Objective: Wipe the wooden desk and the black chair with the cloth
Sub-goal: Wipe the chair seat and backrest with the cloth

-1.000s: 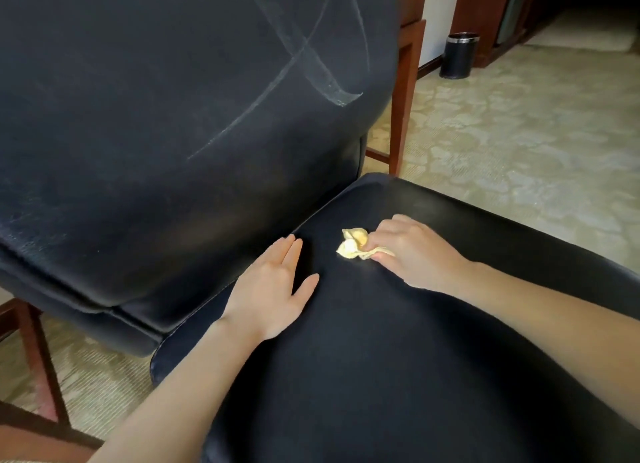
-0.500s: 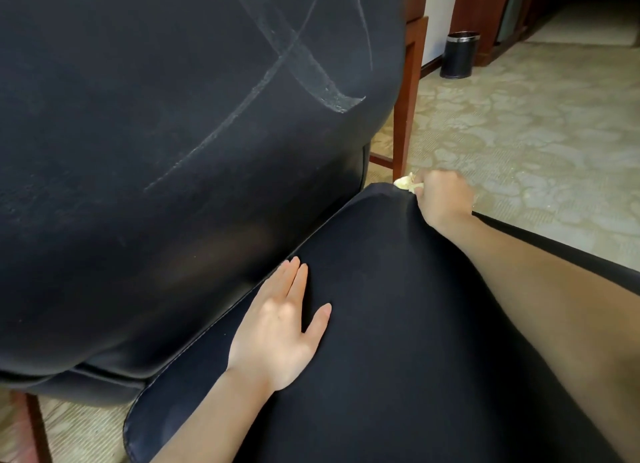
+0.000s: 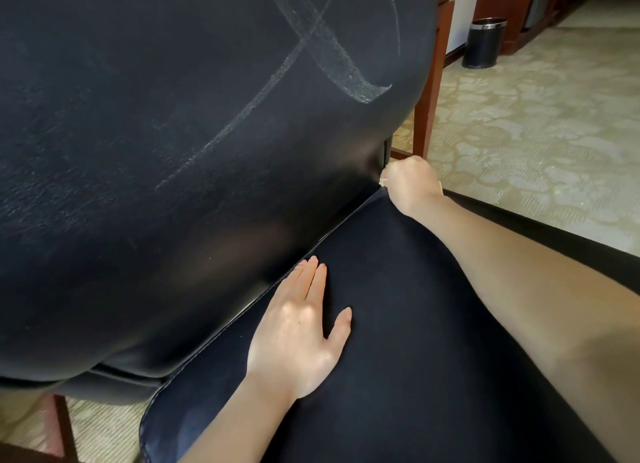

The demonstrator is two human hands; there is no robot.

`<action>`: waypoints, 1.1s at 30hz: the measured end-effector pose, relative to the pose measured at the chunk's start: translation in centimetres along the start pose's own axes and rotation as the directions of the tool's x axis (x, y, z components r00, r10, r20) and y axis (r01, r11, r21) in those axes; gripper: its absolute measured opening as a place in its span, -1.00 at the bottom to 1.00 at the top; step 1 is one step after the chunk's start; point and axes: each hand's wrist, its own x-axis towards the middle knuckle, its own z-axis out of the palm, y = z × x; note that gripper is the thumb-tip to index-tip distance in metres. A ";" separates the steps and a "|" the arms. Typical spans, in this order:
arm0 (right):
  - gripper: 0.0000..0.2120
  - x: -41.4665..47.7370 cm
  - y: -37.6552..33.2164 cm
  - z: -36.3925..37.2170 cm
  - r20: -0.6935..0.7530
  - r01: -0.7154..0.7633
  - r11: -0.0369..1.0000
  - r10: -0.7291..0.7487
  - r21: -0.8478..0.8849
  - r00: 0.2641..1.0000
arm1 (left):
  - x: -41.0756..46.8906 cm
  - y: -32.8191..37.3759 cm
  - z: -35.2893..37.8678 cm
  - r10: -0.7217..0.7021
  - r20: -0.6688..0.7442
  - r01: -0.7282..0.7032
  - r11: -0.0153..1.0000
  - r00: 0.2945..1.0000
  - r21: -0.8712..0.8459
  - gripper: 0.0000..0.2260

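While the left hand (image 3: 298,341) lies flat on the seat (image 3: 398,376), fingers straight, thumb spread, the right hand (image 3: 412,182) is curled tight round the cloth (image 3: 383,181) at the seat's far corner; only a pale sliver shows beyond the knuckles, touching the backrest (image 3: 173,151); whitish streaks (image 3: 311,47) lie above it.

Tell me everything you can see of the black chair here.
The black chair looks like smooth, slightly shiny leather or vinyl. Its wide padded backrest fills the upper left and bears pale crossing streaks. The left hand rests flat on the seat near the backrest. The right hand grips a mostly hidden yellow cloth at the seat's far corner.
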 end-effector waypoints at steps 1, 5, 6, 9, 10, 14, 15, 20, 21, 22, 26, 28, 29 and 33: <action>-0.80 0.0 0.0 -0.2 0.004 0.021 1.000 -0.021 -0.005 1.000 | 0.0 0.0 0.0 -0.001 0.001 0.001 1.000 1.000 0.003 -0.39; -0.84 -0.7 -0.8 -0.9 0.012 0.083 0.997 -0.083 0.001 0.996 | 0.0 0.0 -0.1 0.001 -0.002 -0.001 1.000 1.000 0.027 -0.38; -0.84 -0.9 -1.0 -1.0 0.015 0.092 0.996 -0.092 0.007 0.996 | 0.1 0.0 -0.1 0.000 -0.001 0.000 1.000 1.000 0.027 -0.38; -0.83 -1.5 -1.3 -1.1 0.014 0.102 0.994 -0.103 0.024 0.995 | 0.1 0.2 -0.2 0.002 -0.002 -0.002 1.000 1.000 0.029 -0.39; -0.83 -1.7 -1.4 -1.2 0.013 0.106 0.994 -0.106 0.029 0.994 | 0.1 0.2 -0.2 0.001 -0.004 -0.001 1.000 1.000 0.026 -0.39; -0.82 -2.6 -1.8 -1.3 -0.004 0.145 0.988 -0.145 0.061 0.989 | 0.1 0.2 -0.3 -0.001 -0.001 0.001 1.000 1.000 0.028 -0.40; -0.81 -3.0 -1.9 -1.3 -0.014 0.161 0.984 -0.161 0.075 0.987 | 0.1 0.2 -0.3 -0.003 0.005 0.003 1.000 1.000 0.031 -0.40; -0.79 -5.2 -2.2 -1.4 -0.066 0.286 0.937 -0.278 0.201 0.958 | 0.2 0.2 -0.4 -0.017 0.024 0.017 0.999 1.000 0.034 -0.40; -0.78 -5.7 -2.2 -1.5 -0.073 0.300 0.926 -0.291 0.230 0.954 | 0.3 0.2 -0.4 -0.020 0.029 0.019 0.999 0.999 0.039 -0.41; -0.77 -6.4 -2.2 -1.7 -0.077 0.311 0.915 -0.302 0.255 0.950 | 0.3 0.3 -0.5 -0.026 0.031 0.025 0.999 0.999 0.041 -0.41; -0.77 -10.3 -2.6 -2.9 -0.101 0.354 0.873 -0.341 0.334 0.935 | 0.3 0.5 -0.8 -0.027 0.058 0.022 0.997 0.998 0.077 -0.42; -0.78 -12.9 -2.8 -3.8 -0.128 0.356 0.852 -0.333 0.384 0.934 | 0.3 0.6 -1.0 -0.025 0.085 0.017 0.995 0.996 0.096 -0.42; -0.79 -14.3 -3.0 -4.2 -0.132 0.345 0.844 -0.319 0.411 0.938 | 0.3 0.6 -1.1 -0.029 0.107 0.018 0.994 0.994 0.103 -0.42; -0.84 -19.2 -3.4 -5.6 -0.108 0.309 0.820 -0.294 0.482 0.950 | 0.6 0.7 -1.7 -0.045 0.213 -0.014 0.964 0.976 0.266 -0.42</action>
